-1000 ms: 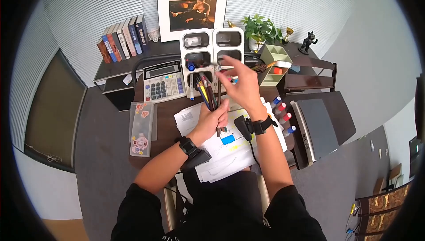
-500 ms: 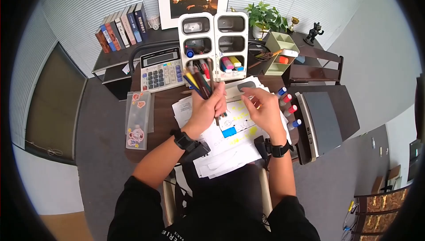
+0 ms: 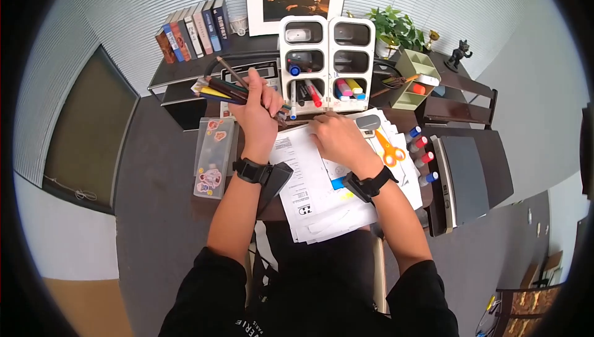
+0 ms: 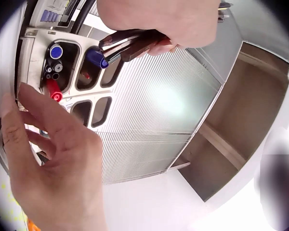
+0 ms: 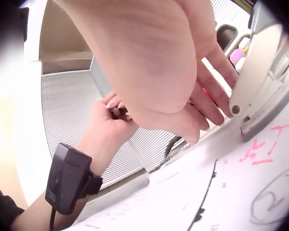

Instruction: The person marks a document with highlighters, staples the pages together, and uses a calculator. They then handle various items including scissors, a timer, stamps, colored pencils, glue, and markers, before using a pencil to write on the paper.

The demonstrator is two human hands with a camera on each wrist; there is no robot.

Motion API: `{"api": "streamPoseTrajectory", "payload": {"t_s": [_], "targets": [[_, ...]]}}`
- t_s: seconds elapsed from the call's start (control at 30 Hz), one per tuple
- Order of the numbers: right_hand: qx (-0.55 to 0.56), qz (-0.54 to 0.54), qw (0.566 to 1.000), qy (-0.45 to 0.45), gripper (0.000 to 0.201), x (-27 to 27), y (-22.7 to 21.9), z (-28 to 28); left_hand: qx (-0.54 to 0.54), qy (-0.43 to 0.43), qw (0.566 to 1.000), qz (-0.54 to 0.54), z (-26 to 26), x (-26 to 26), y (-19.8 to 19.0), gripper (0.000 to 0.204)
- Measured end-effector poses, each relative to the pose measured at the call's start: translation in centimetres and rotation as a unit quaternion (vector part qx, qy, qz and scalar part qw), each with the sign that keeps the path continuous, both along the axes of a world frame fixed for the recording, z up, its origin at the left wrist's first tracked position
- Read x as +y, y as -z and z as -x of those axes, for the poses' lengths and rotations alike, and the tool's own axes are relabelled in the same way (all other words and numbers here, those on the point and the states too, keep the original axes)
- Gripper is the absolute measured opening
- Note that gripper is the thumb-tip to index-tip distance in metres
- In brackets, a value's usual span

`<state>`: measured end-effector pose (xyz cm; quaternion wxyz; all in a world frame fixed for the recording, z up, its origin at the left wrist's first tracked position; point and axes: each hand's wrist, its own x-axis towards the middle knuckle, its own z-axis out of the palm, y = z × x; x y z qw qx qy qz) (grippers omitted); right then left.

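My left hand (image 3: 258, 117) grips a bundle of colored pencils (image 3: 226, 91) above the calculator (image 3: 250, 74); their ends point to the upper left. In the left wrist view, dark pencil ends (image 4: 135, 45) stick out of the fist. My right hand (image 3: 339, 142) is low over the far edge of the papers (image 3: 303, 182), in front of the white desk organizer (image 3: 328, 64). The right wrist view has its fingers (image 5: 209, 108) loosely extended beside a stapler (image 5: 260, 72), with nothing visible held. Markers (image 3: 314, 92) and highlighters (image 3: 349, 86) stand in the organizer's lower compartments.
Orange-handled scissors (image 3: 391, 152) lie on the papers at the right. Several capped markers (image 3: 421, 144) line the desk's right edge. At the left is a stickered translucent case (image 3: 213, 157). A green organizer (image 3: 417, 68) and potted plant (image 3: 396, 30) stand behind.
My left hand has swung left with the pencils, which now tilt leftward. The right hand dropped from the organizer, then moved left to the papers' far edge, leaving scissors and stapler in sight.
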<state>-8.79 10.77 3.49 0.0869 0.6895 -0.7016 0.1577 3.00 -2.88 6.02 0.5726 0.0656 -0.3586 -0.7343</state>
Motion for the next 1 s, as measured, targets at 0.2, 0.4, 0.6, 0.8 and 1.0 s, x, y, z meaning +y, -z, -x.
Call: {"api": "streamPoseTrajectory", "payload": {"t_s": [0.2, 0.4, 0.6, 0.8, 1.0], "targets": [[0.018, 0.006, 1.000, -0.024, 0.016, -0.8, 0.9, 0.4, -0.010, 0.004, 1.000, -0.011, 0.1, 0.1, -0.1, 0.034], [0.054, 0.007, 0.998, -0.032, 0.023, -1.2, 1.5, 0.1, -0.012, 0.033, 0.999, -0.016, 0.2, 0.2, 0.1, 0.034], [0.017, -0.016, 0.999, -0.043, 0.025, -1.8, 2.1, 0.0, -0.022, 0.035, 0.999, -0.018, 0.6, -0.2, 1.0, 0.034], [0.070, -0.011, 0.996, -0.051, 0.018, -1.8, 1.6, 0.0, -0.027, 0.028, 0.998, -0.046, 0.5, -0.2, 0.8, 0.034], [-0.013, -0.010, 0.998, -0.066, 0.017, -1.7, 1.9, 0.3, -0.024, 0.029, 0.999, -0.034, 0.5, -0.6, 1.1, 0.034]]}}
